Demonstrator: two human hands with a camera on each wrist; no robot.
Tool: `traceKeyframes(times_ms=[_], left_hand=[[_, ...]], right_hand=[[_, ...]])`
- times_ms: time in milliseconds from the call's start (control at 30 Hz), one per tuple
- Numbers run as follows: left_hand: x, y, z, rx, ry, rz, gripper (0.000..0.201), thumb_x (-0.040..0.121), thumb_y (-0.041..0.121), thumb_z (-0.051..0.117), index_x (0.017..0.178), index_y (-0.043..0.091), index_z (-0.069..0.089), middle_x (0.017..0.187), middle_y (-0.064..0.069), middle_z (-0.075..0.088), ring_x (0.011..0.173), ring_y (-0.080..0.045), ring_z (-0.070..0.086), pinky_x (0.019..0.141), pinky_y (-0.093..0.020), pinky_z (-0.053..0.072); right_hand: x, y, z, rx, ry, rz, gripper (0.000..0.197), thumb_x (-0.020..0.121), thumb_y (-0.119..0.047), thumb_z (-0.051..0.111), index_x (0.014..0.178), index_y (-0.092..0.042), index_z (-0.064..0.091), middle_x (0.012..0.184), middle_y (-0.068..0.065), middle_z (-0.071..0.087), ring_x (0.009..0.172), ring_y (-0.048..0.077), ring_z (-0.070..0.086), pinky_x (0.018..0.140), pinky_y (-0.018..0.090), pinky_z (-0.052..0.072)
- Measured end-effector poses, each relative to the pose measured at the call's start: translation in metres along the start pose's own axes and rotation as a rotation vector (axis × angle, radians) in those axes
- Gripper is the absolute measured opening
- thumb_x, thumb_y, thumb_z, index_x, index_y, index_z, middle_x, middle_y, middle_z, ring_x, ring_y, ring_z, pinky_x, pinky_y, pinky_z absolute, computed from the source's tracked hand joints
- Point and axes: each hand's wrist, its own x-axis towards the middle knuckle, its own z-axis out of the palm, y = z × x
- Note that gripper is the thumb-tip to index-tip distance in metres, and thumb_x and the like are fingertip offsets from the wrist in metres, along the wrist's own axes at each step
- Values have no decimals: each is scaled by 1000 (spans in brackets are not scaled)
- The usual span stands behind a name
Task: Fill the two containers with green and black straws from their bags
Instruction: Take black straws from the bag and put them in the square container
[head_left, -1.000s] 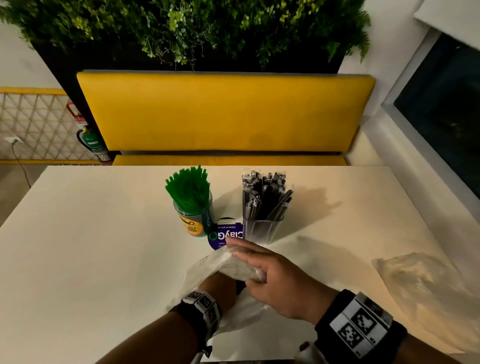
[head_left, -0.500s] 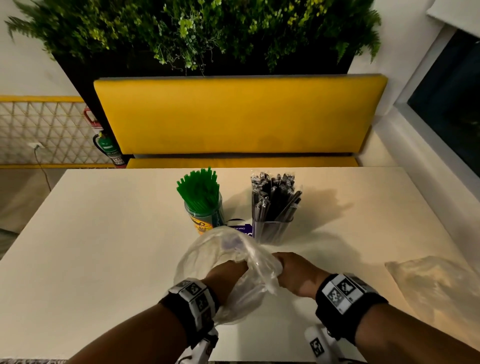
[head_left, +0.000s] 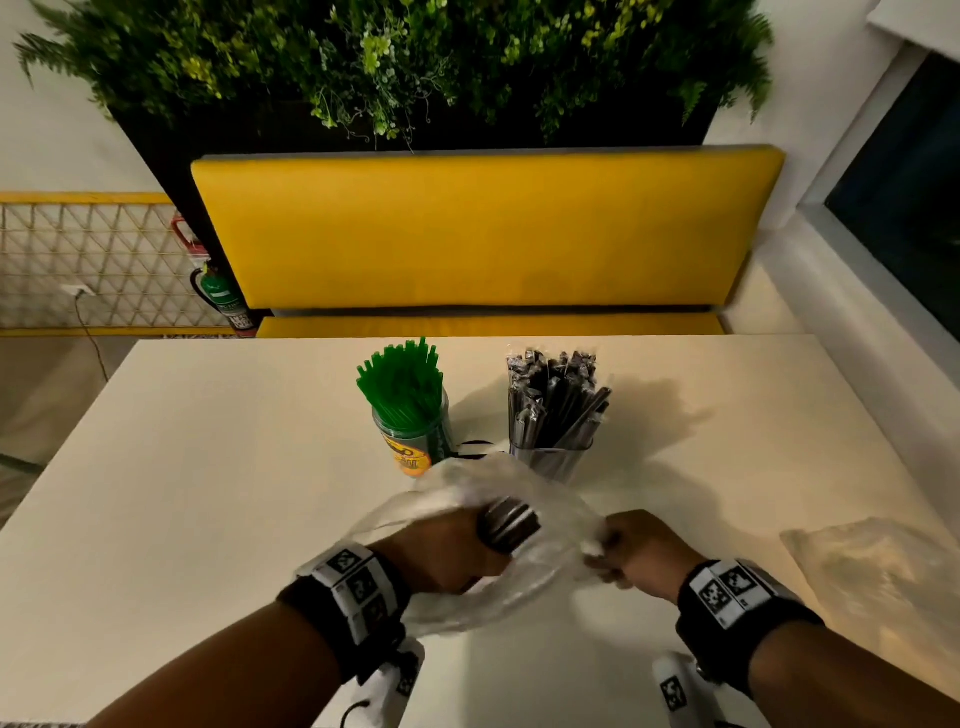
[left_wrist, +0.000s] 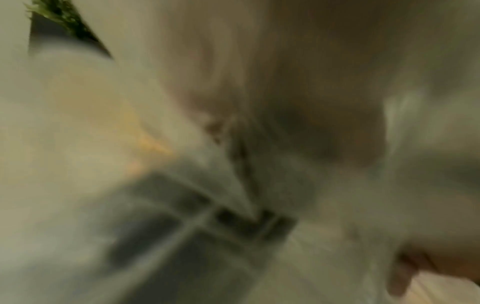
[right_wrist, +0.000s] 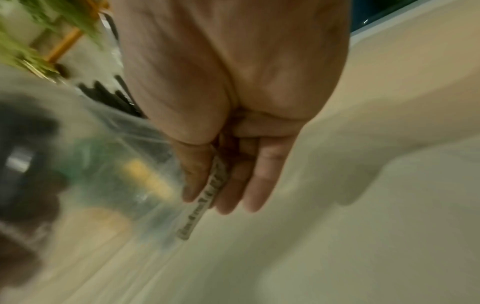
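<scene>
Left hand (head_left: 447, 553): inside the clear bag (head_left: 524, 577), fingers curled tight around a short bundle of black straws (head_left: 508, 524). The bundle's ends stick out past the thumb side of the fist, toward the right hand. The left wrist view is smeared by blur; only dark straw shapes behind plastic film can be made out there.

Right hand (head_left: 636, 548): just right of the left hand, closed, pinching the bag's edge. In the right wrist view the thumb and fingers (right_wrist: 259, 185) lie together, clamped on a folded strip of the plastic (right_wrist: 207, 197), which runs out below the fingertips. The bag stretches from this pinch leftward over the left fist.

Beyond the hands, on the table (head_left: 208, 493): a jar (head_left: 410, 441) packed with green straws (head_left: 402, 384), ahead of the left hand, and a clear cup (head_left: 550, 460) holding wrapped black straws (head_left: 553, 400), ahead and between the two hands. Jar and cup stand near each other, not touching. The bag's far edge overlaps both bases in the head view; contact cannot be told.

Well to the right of the right hand, a second bag (head_left: 878, 566) lies flat on the table.
</scene>
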Motion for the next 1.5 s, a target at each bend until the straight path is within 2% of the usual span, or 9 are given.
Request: traceKeyframes(times_ms=[167,300,400,567,800,933,1100,1267,1500], left_hand=[[5,8,-10,-238,-23,52,24,85,-5,67,93,17,65,76,21,72,73,13,60,72,-16,52],[7,0,-7,-204,7,123,27,78,15,76,100,29,66,88,8,73,80,-3,64,83,-38,57],[2,10,-13,-366,72,162,28,82,6,76,88,31,65,76,18,67,69,1,59,70,-26,51],[-11,41,-51,-781,251,290,15,75,1,74,84,13,72,86,-11,73,84,-26,69,81,-36,57],[5,75,-99,-989,615,456,12,78,7,70,86,15,72,85,-10,71,84,-31,68,80,-43,55],[23,84,-100,-948,688,403,9,84,4,66,90,7,71,86,-10,72,86,-32,70,80,-44,56],[48,88,-83,-893,702,275,19,83,13,71,99,3,69,93,-17,72,96,-42,69,88,-58,56],[75,91,-76,-875,728,215,22,86,14,72,105,3,66,99,-22,69,98,-43,68,89,-58,56],[115,90,-70,-889,853,158,22,88,4,72,109,3,65,89,-8,71,87,-30,72,80,-43,61]], right_hand=[[-15,4,1,-321,-94,-119,58,72,-34,79,123,-35,51,117,-12,60,103,13,60,86,22,47],[-19,-22,15,-180,-23,-311,31,86,-31,67,117,-27,63,110,-10,68,101,10,63,92,33,52],[-10,-18,13,-470,75,-77,31,96,-20,48,122,-10,60,118,9,63,107,26,60,91,32,48],[1,-7,3,-765,73,36,38,96,-24,35,128,-20,55,120,8,66,107,26,62,84,31,48],[12,-2,2,-931,64,34,35,91,-37,45,120,-23,60,120,3,64,109,28,61,91,36,45],[3,-16,-30,-594,3,155,78,80,-56,63,145,-20,40,144,8,45,126,26,50,100,36,43],[-35,-38,-37,-720,373,-254,19,86,-50,44,96,-36,50,94,-9,55,80,18,60,71,32,45],[-21,-55,-7,-813,457,-437,49,96,-50,43,143,-40,33,117,-2,57,78,21,68,64,31,48],[11,-61,-3,-685,599,-447,18,96,-45,45,107,-35,55,91,0,59,64,22,63,50,28,44]])
